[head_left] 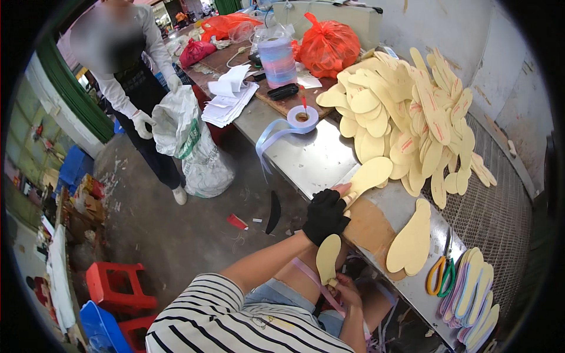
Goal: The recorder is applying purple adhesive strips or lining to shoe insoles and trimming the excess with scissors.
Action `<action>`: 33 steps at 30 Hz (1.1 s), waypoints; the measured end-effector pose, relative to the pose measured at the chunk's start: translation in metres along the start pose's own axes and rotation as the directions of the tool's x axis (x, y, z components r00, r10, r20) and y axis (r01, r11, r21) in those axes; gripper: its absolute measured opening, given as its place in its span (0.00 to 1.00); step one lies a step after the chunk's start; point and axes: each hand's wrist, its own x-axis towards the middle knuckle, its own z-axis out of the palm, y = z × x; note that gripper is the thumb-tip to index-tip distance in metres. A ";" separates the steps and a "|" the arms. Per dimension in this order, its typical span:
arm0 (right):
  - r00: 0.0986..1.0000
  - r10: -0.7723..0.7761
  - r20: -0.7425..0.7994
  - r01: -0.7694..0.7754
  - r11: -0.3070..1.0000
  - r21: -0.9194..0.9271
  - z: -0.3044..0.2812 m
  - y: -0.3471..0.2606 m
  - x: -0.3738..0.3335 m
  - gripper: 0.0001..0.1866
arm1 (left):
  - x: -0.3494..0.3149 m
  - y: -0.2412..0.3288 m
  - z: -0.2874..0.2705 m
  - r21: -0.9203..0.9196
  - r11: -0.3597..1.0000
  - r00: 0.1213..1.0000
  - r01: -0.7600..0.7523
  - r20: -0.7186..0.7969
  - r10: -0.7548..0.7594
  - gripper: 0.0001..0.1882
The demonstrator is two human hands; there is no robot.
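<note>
My left hand (327,215), in a black fingerless glove, is closed on the narrow end of a cream insole (373,173) at the edge of the metal table. Low over my lap, my bare right hand (348,292) pinches the lower end of another cream insole (328,257), which stands roughly upright. A pale purple ribbon (312,273) hangs beside this hand. More cream insoles (412,238) lie on the table to the right. Behind them rises a big loose heap of cream insoles (400,115).
Scissors (442,275) with orange and green handles lie near stacked, purple-edged insoles (471,294). A ribbon roll (302,117), papers (231,97) and a red bag (329,47) occupy the far table. At left, a person (138,76) in white gloves holds a white sack (191,141). Red stools (120,286) stand lower left.
</note>
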 end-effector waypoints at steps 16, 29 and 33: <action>0.995 -0.077 -0.065 0.075 0.997 -0.032 0.024 -0.002 -0.044 0.11 | 0.019 -0.065 -0.020 -0.577 0.730 0.920 0.368 0.109 -0.377 0.18; 0.822 -0.567 -0.053 0.563 0.794 0.229 0.032 -0.027 -0.116 0.18 | 0.109 -0.039 -0.081 -0.432 0.591 0.566 0.682 0.822 -0.052 0.19; 0.746 -0.631 -0.215 0.666 0.702 0.250 0.041 -0.064 -0.144 0.19 | 0.013 0.013 -0.082 -0.510 0.191 0.455 0.839 0.849 0.267 0.24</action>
